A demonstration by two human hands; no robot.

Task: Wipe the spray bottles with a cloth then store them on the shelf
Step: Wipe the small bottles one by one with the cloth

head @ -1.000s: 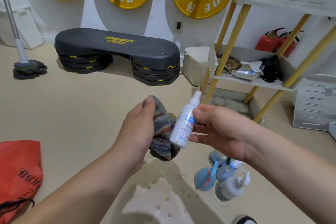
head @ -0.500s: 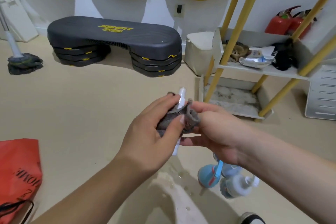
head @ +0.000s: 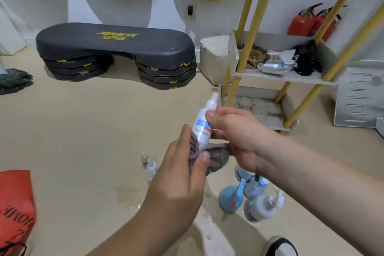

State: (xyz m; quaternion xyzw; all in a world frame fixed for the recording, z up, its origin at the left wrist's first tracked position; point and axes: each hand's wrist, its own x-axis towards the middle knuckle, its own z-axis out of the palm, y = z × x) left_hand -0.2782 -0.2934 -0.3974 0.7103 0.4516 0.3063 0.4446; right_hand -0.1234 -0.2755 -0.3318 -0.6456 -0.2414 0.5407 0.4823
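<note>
Cloth (head: 209, 157) slid from bottle (head: 204, 122) top down to its base w/ L hand (head: 182, 174); label now exposed; R hand (head: 234, 137) thumb visible on neck.

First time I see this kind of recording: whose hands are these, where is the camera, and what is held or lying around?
No machine here: a person's two bare hands, filmed by one wide-angle camera worn on the head, looking forward and down. The right hand pinches a small white spray bottle; the left hand wraps a grey cloth round its base. On the floor below sit a blue bottle and several clear bottles. Behind are a yellow-legged shelf and a black step platform.
</note>
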